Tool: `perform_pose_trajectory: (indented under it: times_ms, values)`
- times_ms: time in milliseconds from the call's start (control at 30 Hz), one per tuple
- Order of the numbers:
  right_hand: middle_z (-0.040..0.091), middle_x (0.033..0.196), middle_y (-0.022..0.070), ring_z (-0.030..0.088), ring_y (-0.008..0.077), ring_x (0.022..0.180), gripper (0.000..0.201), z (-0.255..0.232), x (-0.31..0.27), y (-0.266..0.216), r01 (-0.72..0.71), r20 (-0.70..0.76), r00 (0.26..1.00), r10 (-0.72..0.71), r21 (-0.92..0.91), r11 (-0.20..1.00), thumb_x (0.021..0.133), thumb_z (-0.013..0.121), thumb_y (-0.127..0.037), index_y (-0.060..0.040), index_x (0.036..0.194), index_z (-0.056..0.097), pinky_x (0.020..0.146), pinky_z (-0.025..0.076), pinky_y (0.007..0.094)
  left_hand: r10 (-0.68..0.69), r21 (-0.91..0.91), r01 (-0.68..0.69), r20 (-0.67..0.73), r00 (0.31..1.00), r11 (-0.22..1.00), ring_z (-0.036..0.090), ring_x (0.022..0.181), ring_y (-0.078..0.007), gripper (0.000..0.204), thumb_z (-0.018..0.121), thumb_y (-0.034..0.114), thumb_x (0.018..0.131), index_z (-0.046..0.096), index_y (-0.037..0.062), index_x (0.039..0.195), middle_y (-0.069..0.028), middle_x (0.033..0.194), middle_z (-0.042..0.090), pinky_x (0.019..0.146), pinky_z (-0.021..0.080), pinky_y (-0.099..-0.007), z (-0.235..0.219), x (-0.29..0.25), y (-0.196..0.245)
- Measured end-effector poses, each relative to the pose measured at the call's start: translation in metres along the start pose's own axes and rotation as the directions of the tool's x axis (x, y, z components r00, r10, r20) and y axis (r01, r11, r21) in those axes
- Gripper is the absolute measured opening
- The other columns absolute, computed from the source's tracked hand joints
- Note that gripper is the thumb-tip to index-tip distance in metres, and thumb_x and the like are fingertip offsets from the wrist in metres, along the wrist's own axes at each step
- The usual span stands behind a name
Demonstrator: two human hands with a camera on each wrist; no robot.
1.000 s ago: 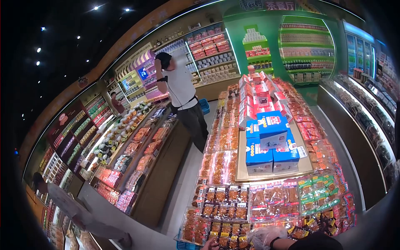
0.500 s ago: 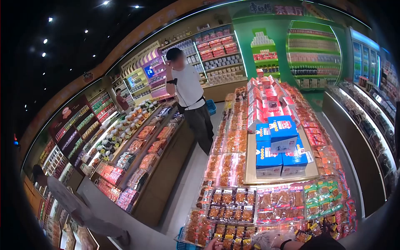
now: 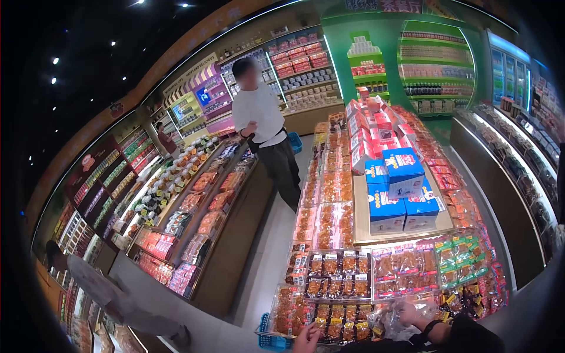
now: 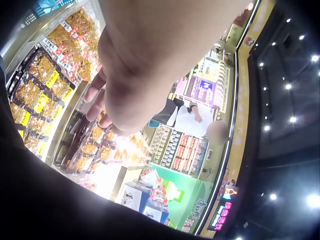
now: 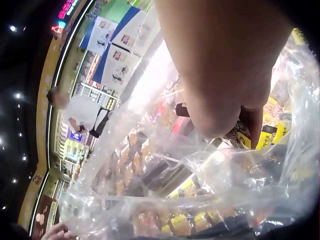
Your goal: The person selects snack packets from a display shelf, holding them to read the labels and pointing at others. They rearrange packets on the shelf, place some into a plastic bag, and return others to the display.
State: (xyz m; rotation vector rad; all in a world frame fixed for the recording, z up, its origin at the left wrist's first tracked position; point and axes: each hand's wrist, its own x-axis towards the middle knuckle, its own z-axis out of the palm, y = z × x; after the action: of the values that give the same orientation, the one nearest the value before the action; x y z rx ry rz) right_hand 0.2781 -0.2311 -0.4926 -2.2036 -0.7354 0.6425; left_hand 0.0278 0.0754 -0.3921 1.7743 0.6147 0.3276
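Observation:
My right hand (image 3: pixel 411 315) is low over the front of the display, by a crinkled clear plastic bag (image 3: pixel 385 322). In the right wrist view the bag spreads around this hand, and the fingers hold a small dark snack packet (image 5: pixel 244 129) with a yellow label, mostly hidden by the hand. At the display's front edge is my left hand (image 3: pixel 307 339), fingers loosely bent with nothing between them. Closest to it are dark snack packets with yellow labels (image 3: pixel 335 322). In the left wrist view the forearm covers much of that hand, with several fingers (image 4: pixel 95 102) showing.
Blue boxes (image 3: pixel 405 165) and red-white boxes (image 3: pixel 368 126) stand on a raised wooden platform (image 3: pixel 406 234) mid-display. A blue basket (image 3: pixel 272 335) sits beside the front left corner. A person in a white top (image 3: pixel 259 115) stands in the aisle; another walks at left (image 3: pixel 112 300).
My right hand and the plastic bag have come further into view over the packets. The left hand has shifted slightly right. The person in the aisle has lowered a raised arm.

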Motion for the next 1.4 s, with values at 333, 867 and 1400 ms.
perform_pose_trajectory:
  times_ms: [333,867,1400]
  values:
    - [0.064,0.092,0.0061,0.061,0.016,0.084,0.038,-0.045,-0.08,-0.027,-0.306,-0.2,0.866,0.459,0.515,0.801,0.076,0.067,-0.002,-0.0006,0.111,0.054,0.076,0.05,0.0309,-0.017,0.202,-0.03,0.229,0.973,0.979,0.059,0.094,-0.0234,0.042,0.054,0.023,0.091,0.049,0.0009,0.127,-0.0152,0.104,0.061,0.082,0.047,-0.0356,0.018,0.038,-0.021]
    - [0.057,0.11,0.0073,0.056,0.0136,0.1,0.048,-0.149,-0.089,-0.266,0.232,-0.499,0.846,0.186,0.661,0.714,0.08,0.07,-0.006,0.0002,0.12,0.045,0.089,0.045,0.0286,0.235,-0.407,0.237,0.816,0.528,0.882,0.059,0.104,-0.0241,0.053,0.059,0.017,0.09,0.035,0.0011,0.135,-0.016,0.127,0.048,0.08,0.056,-0.0368,0.058,0.095,0.172]
    - [0.062,0.101,0.0071,0.065,0.0142,0.087,0.029,-0.066,-0.053,-0.361,0.167,-0.208,0.96,0.186,0.962,0.216,0.092,0.056,-0.016,-0.0025,0.118,0.052,0.062,0.059,0.0257,0.182,-0.554,0.209,0.568,0.803,0.806,0.065,0.067,-0.0178,0.024,0.057,0.007,0.091,0.048,-0.0038,0.11,-0.0129,0.091,0.063,0.053,0.056,-0.0264,-0.026,0.069,0.19]
